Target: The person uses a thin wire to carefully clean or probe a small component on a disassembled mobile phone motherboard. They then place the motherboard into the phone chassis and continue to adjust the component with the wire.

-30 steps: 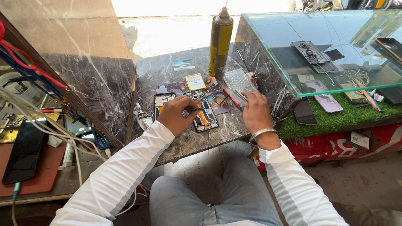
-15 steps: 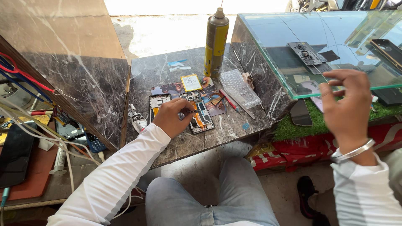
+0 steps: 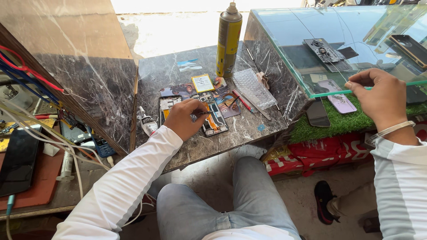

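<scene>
One opened phone with exposed circuit boards [image 3: 212,116] lies centre on the dark marble worktop [image 3: 178,73]. Left hand [image 3: 186,119] rests on it, fingers pinching a small tool. Right hand [image 3: 381,98], fingertips pinched together, hovers at the glass case [image 3: 302,40], right. One tall yellow spray can [image 3: 229,40] stands far.

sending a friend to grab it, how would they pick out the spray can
Look at the dark marble table in the middle, where the left hand works on an opened phone. At its far edge stands the spray can: tall, yellow, upright, the only standing thing among flat parts.
</scene>
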`<move>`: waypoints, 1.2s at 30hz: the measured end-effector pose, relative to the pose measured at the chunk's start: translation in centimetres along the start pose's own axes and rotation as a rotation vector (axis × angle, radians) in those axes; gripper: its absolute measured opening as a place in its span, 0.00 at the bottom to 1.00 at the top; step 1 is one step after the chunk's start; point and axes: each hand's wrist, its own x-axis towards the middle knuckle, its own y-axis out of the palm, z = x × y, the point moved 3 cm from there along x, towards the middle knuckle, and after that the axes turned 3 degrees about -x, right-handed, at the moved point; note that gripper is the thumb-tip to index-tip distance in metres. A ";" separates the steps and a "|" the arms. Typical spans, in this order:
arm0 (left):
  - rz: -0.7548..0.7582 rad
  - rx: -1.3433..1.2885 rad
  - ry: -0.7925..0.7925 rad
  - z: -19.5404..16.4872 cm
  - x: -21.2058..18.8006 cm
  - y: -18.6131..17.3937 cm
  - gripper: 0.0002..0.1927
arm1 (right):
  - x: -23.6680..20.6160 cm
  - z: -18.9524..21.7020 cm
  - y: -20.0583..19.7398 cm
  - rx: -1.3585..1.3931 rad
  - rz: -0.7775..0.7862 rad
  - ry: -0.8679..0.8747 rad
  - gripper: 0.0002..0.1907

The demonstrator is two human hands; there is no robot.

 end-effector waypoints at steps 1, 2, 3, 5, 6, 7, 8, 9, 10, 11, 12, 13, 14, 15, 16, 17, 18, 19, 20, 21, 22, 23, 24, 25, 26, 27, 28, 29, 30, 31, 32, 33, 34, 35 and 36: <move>-0.001 0.007 0.003 0.0 -0.1 0.0 0.08 | 0.0 0.0 0.0 -0.002 -0.002 -0.019 0.07; -0.003 0.016 0.005 -0.1 -0.2 0.0 0.08 | 0.0 0.1 0.1 -0.003 -0.005 -0.039 0.07; -0.007 0.026 0.010 -0.1 -0.1 0.0 0.08 | 0.1 0.1 0.2 -0.003 -0.010 -0.061 0.07; -0.005 0.025 0.001 -0.3 0.0 0.0 0.08 | 0.1 0.1 0.5 -0.043 -0.034 -0.072 0.06; -0.002 0.023 -0.007 -0.4 0.0 0.0 0.08 | -0.2 0.3 0.6 -0.063 -0.042 -0.077 0.07; -0.005 0.013 -0.002 -0.5 -0.1 0.0 0.08 | -0.6 0.6 0.4 -0.064 -0.127 -0.124 0.08; -0.011 0.004 0.001 -0.6 0.0 0.0 0.08 | -1.2 1.1 0.2 -0.063 -0.212 -0.176 0.09; -0.020 -0.005 0.002 -0.6 -0.1 -0.1 0.08 | -1.7 1.9 0.1 -0.059 -0.293 -0.234 0.10; -0.022 0.007 -0.009 -0.7 -0.2 -0.2 0.08 | -2.4 2.4 0.4 0.168 -0.301 -0.170 0.09; -0.024 0.018 -0.019 -0.7 -0.2 -0.2 0.08 | -3.2 3.1 0.6 0.393 -0.304 -0.100 0.09; -0.027 0.029 -0.028 -0.7 -0.1 -0.1 0.08 | -3.7 3.9 1.0 0.597 -0.282 -0.059 0.09; -0.031 -0.013 -0.048 -0.8 -0.3 -0.1 0.08 | -4.2 4.9 1.3 0.802 -0.272 -0.014 0.10; -0.036 -0.054 -0.066 -0.8 -0.4 0.0 0.08 | -5.4 6.3 2.1 0.987 -0.240 0.003 0.11; -0.042 -0.091 -0.080 -0.8 -0.4 -0.1 0.08 | -6.0 8.1 3.3 1.155 -0.182 0.008 0.12; -0.034 -0.111 -0.136 -0.7 -0.3 -0.2 0.09 | -6.6 9.9 4.5 1.322 -0.126 0.023 0.13; -0.025 -0.134 -0.193 -0.6 -0.4 -0.1 0.09 | -6.7 11.6 5.7 1.437 -0.037 0.057 0.14; -0.017 -0.156 -0.248 -0.5 -0.4 0.0 0.09 | -6.8 13.2 7.0 1.548 0.051 0.102 0.15; -0.032 -0.221 -0.281 -0.4 -0.5 0.1 0.10 | -6.8 14.6 8.2 1.630 0.143 0.175 0.17; -0.048 -0.287 -0.315 -0.3 -0.6 0.3 0.11 | -6.6 15.6 9.1 1.681 0.215 0.229 0.17; -0.066 -0.353 -0.350 -0.1 -0.8 0.4 0.12 | -6.2 16.5 10.1 1.731 0.291 0.283 0.17; -0.068 -0.386 -0.368 0.1 -0.8 0.3 0.13 | -5.6 17.2 11.0 1.781 0.368 0.337 0.17; -0.067 -0.419 -0.386 0.3 -0.9 0.2 0.14 | -4.9 17.9 11.9 1.818 0.428 0.350 0.15; -0.065 -0.457 -0.401 0.5 -1.0 0.3 0.15 | -4.0 18.4 12.7 1.850 0.485 0.364 0.13; -0.072 -0.519 -0.414 0.8 -1.0 0.2 0.15 | -3.1 19.0 13.6 1.882 0.540 0.372 0.11; -0.079 -0.581 -0.423 0.8 -1.1 0.3 0.16 | -2.1 19.6 14.3 1.888 0.576 0.353 0.11; -0.086 -0.645 -0.431 0.9 -1.1 0.4 0.17 | -1.2 20.2 15.1 1.892 0.611 0.333 0.11; -0.084 -0.672 -0.456 1.0 -1.1 0.5 0.18 | -0.4 20.8 15.7 1.895 0.647 0.311 0.11; -0.082 -0.697 -0.480 1.1 -1.2 0.5 0.19 | 0.1 21.3 16.1 1.886 0.682 0.269 0.10; -0.081 -0.723 -0.505 1.2 -1.3 0.4 0.20 | 0.7 21.8 16.5 1.875 0.717 0.225 0.10; -0.083 -0.737 -0.479 1.1 -1.2 0.4 0.21 | 1.1 22.2 16.9 1.863 0.753 0.183 0.10; -0.087 -0.750 -0.456 1.0 -1.3 0.4 0.21 | 1.5 22.4 17.3 1.836 0.784 0.183 0.11; -0.092 -0.761 -0.431 0.9 -1.3 0.3 0.21 | 1.9 22.7 17.7 1.810 0.815 0.181 0.13; -0.090 -0.732 -0.435 0.8 -1.4 0.1 0.20 | 2.2 22.9 18.2 1.785 0.842 0.179 0.15; -0.085 -0.706 -0.440 0.7 -1.6 0.2 0.19 | 2.3 23.1 18.6 1.789 0.844 0.174 0.16; -0.079 -0.683 -0.443 0.5 -1.6 0.4 0.17 | 2.3 23.2 19.1 1.792 0.845 0.167 0.16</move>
